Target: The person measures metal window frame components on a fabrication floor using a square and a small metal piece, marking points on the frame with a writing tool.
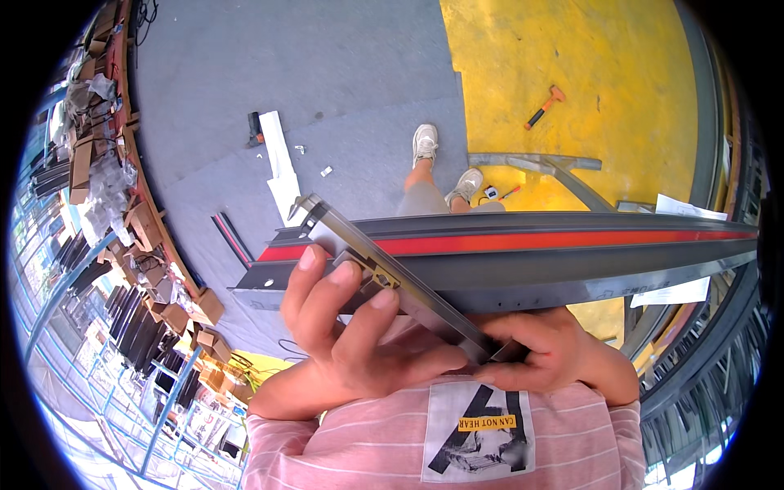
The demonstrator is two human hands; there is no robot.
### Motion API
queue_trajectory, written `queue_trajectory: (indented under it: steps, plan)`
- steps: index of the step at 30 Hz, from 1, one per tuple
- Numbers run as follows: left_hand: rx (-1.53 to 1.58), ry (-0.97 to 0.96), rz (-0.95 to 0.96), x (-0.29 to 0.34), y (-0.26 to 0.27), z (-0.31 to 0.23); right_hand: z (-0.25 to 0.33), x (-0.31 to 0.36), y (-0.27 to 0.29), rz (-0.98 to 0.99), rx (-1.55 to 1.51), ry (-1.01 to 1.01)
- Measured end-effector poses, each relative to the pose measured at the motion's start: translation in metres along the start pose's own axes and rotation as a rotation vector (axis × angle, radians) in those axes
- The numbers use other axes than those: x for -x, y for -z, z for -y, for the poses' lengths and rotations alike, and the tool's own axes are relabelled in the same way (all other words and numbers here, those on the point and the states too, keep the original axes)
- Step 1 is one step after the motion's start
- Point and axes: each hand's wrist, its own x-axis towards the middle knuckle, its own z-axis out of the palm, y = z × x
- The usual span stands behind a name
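Held slantwise before my chest is a narrow grey metal bar [408,294] with a small yellowish fitting on its side; its exact kind I cannot make out. My left hand [351,335] grips its upper part, the fingers curled along the near side and the thumb toward the lower end. My right hand [551,351] is closed round that lower end, where the fingers hide the tip. Just beyond, a long dark metal profile [490,271] with a red strip along it lies crosswise, partly covered by the bar and my left fingers.
A metal stand leg [572,181] shows beyond the profile. An orange-and-black hammer [545,106] lies on the yellow floor. On the grey floor lie a white strip [279,151] and a dark tool [254,128]. Cardboard boxes [147,224] line the left; a paper sheet [674,294] is at the right.
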Motion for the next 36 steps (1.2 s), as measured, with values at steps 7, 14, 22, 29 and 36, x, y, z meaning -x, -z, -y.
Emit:
queue_trajectory:
  steps: [7,14,22,29,36]
  plan:
    - [0.001,-0.005,0.006,0.000,-0.008,-0.003,-0.009,0.008,0.003,0.046,-0.044,-0.090]
    - [0.024,-0.026,-0.053,0.005,-0.019,0.000,-0.016,0.008,0.005,0.058,-0.023,-0.026]
    - [-0.033,-0.096,0.133,0.001,-0.007,0.008,-0.014,0.003,0.010,0.129,-0.150,-0.062]
    - [-0.012,-0.141,0.162,-0.001,-0.004,0.010,-0.012,0.003,0.008,0.106,-0.176,-0.058]
    - [-0.050,-0.119,0.162,0.003,-0.004,0.009,-0.010,0.002,0.009,0.086,-0.057,-0.090]
